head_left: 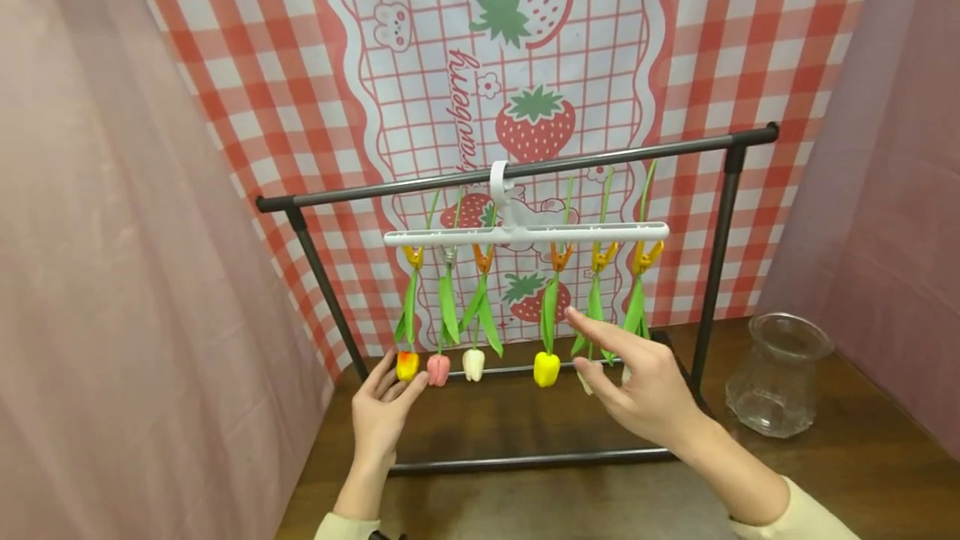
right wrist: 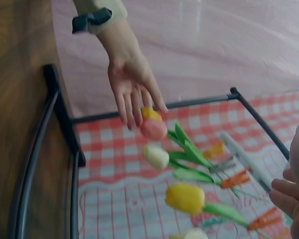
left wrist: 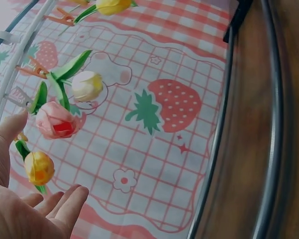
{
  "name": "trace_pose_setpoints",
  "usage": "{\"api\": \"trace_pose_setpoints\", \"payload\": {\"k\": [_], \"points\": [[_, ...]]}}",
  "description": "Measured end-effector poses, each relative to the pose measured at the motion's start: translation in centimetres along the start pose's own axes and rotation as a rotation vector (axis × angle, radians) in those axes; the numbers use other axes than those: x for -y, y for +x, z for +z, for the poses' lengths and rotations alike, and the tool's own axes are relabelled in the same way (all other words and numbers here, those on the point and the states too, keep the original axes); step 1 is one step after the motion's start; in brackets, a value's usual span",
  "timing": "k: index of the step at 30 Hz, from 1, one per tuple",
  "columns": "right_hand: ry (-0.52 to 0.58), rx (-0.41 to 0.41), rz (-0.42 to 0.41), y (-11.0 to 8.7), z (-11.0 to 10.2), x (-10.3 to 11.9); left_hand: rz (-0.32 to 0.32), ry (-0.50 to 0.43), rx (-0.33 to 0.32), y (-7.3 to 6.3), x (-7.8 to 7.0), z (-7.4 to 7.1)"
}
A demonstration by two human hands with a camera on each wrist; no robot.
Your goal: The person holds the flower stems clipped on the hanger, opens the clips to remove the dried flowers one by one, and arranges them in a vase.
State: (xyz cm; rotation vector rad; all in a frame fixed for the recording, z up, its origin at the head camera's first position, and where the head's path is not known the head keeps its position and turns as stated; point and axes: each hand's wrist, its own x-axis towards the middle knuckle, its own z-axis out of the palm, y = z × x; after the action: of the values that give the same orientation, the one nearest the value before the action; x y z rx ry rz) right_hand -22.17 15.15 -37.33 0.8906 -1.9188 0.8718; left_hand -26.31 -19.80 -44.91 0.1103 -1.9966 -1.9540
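Artificial tulips hang head down from clips on a white hanger (head_left: 585, 233). My left hand (head_left: 384, 411), its fingers spread, is beside the orange-yellow tulip (head_left: 407, 366) at the left end; the left wrist view shows a gap between palm and flower. Alongside hang a pink tulip (head_left: 438, 370) and a white tulip (head_left: 473, 365). On the other side, my right hand (head_left: 648, 390) has its index finger and thumb extended near the yellow tulip (head_left: 547, 370), gripping nothing visible. It partly hides the whitish tulips at the right end. Orange clips (right wrist: 235, 179) pinch some stems.
The hanger hooks over a dark metal rack's top bar (head_left: 645, 155). A clear glass vase (head_left: 776, 377) stands right of the rack on the wooden table (head_left: 862, 457). Behind hangs a strawberry-print checked cloth (head_left: 285, 65), with pink curtains (head_left: 112, 232) at the sides.
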Motion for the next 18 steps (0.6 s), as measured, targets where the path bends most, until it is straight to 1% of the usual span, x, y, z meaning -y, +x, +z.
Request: {"api": "trace_pose_setpoints", "payload": {"k": [2, 4, 7, 9, 11, 13, 16, 18], "points": [[0.021, 0.021, 0.021, 0.8, 1.1, 0.5, 0.004, -0.011, -0.001, 0.3, -0.3, 0.2], [0.065, 0.042, 0.034, 1.7, 2.2, 0.8, 0.008, -0.009, 0.001, 0.7, -0.6, 0.4], [0.13, 0.074, 0.067, 3.1, 3.7, 1.1, 0.007, 0.022, 0.005, 1.3, -1.0, 0.6], [0.166, 0.115, 0.108, 4.1, 4.5, 1.4, 0.004, 0.035, 0.005, 1.6, -1.3, 0.6], [0.183, 0.152, 0.144, 5.1, 5.4, 1.7, 0.001, 0.047, -0.002, 1.8, -1.6, 0.7], [0.184, 0.181, 0.161, 6.2, 6.3, 1.9, 0.007, 0.05, -0.014, 2.1, -1.9, 0.8], [0.182, 0.213, 0.172, 7.8, 7.6, 2.2, 0.022, 0.058, -0.035, 2.4, -2.2, 1.1], [0.189, 0.22, 0.174, 8.7, 8.6, 2.3, 0.032, 0.06, -0.048, 2.5, -2.3, 1.3]]}}
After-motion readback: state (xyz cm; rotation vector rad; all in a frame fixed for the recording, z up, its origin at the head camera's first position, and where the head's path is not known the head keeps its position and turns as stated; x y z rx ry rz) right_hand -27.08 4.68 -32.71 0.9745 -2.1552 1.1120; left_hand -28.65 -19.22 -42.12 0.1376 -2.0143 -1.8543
